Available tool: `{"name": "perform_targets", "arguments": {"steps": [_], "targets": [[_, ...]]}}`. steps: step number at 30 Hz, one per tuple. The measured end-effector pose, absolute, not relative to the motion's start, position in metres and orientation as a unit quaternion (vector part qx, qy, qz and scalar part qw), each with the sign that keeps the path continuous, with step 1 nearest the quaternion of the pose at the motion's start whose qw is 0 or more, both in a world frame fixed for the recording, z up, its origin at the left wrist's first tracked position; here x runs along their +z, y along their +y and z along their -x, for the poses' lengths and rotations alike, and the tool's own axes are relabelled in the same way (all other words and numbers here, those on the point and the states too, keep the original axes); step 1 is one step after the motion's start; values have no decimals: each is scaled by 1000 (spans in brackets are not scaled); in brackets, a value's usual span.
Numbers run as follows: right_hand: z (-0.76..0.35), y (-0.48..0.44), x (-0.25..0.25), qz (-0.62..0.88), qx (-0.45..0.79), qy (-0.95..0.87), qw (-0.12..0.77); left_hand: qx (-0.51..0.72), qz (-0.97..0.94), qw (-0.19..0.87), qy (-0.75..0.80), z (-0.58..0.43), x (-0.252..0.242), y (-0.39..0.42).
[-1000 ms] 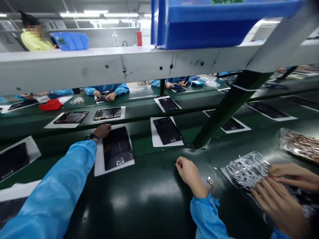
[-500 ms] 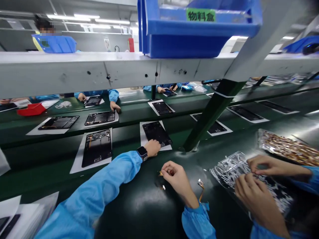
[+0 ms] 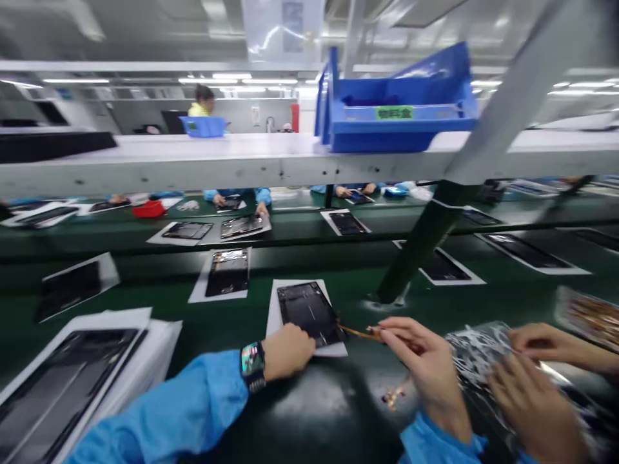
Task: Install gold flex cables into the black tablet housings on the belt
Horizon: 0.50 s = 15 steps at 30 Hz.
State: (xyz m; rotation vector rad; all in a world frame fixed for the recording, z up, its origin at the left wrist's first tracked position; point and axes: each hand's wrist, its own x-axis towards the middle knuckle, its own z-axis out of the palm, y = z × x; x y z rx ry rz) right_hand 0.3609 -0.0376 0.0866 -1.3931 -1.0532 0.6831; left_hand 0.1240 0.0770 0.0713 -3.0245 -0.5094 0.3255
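**Change noted:** The right hand (image 3: pixel 425 367) now pinches an orange flex cable (image 3: pixel 360 332), with the fingers clamped together on it. In the earlier frame, this hand was drawn in over the table surface, with a small part between its fingers and no cable extended. The cable now runs from the hand across to the right edge of the open tablet (image 3: pixel 307 309). Whether its far end is seated cannot be determined from this view.

**Left hand:** The left hand (image 3: pixel 289 352), wearing a smartwatch (image 3: pixel 252 366), rests against the lower left corner of the tablet. Its fingers are turned away from the camera, so their state cannot be confirmed. Earlier, this hand lay nearer the tablet's lower right side.

**Position of work:** The tablet lies on a white sheet (image 3: pixel 275 322) on the dark green table (image 3: pixel 232 322), directly in front of the person. Relative to the tablet, a small gold flex part (image 3: pixel 393 396) lies on the table to the lower right, beneath the right wrist. A stack of tablets on white sheets (image 3: pixel 82 386) lies to the lower left.

**Adjacent activity:** To the right of the tablet, a co-worker's two hands (image 3: pixel 536 393) work at a clear plastic tray (image 3: pixel 478 351). They are separate from the person's own hands.

**View:** The camera now sits higher, bringing the full blue parts bin (image 3: pixel 396 103) into frame on the overhead shelf.
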Motion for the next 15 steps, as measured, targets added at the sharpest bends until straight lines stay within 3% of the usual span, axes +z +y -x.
{"name": "perform_targets", "arguments": {"steps": [3,5,9,12,15], "targets": [[-351,-56,101,616,296,-489,542,75,977,7,-201,-93,45,-1],[-336,-63,108,617,306,-547,477,118,966,-22,-228,-79,22,-37],[-299,-77,124,574,294,-668,371,134,950,-95,-267,-46,4,-66],[-272,-81,137,511,326,-726,325,-5,922,-191,-338,-14,30,-58],[-250,-68,141,481,367,-751,265,-216,811,-374,-394,3,60,-38]]}}
